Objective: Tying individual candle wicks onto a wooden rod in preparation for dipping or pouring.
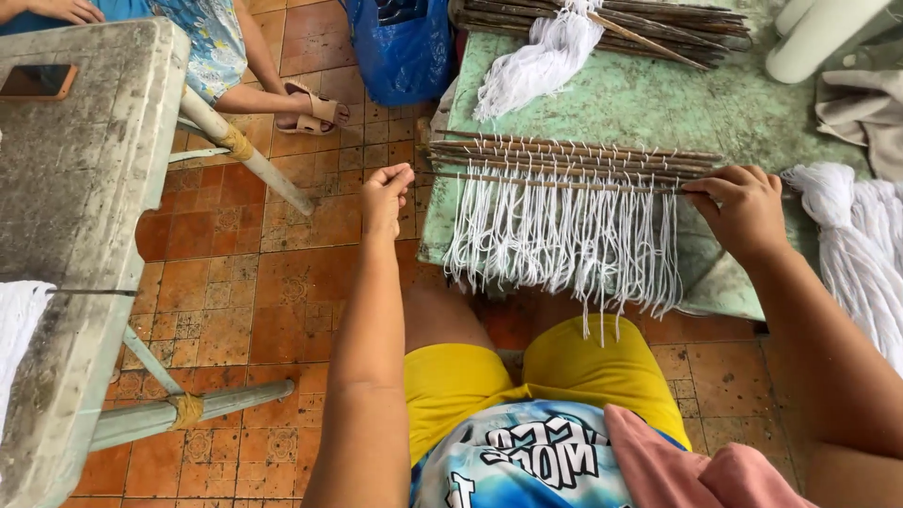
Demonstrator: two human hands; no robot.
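A row of thin brown sticks [564,160] lies across a worn green table [658,103], with many white cotton strings [564,235] tied on and hanging over the near edge. My right hand [743,207] pinches the right end of the nearest stick, next to the last strings. My left hand [386,193] is held in a loose fist to the left of the sticks' ends, over the floor, and whether it pinches a string end I cannot tell. My yellow shorts [527,376] show below.
A bundle of loose sticks [649,23] and a white string hank [536,66] lie at the table's back. More white string [861,235] hangs at right. A grey bench [75,188] stands left, a seated person's sandalled foot [315,108] and a blue bag [400,47] beyond.
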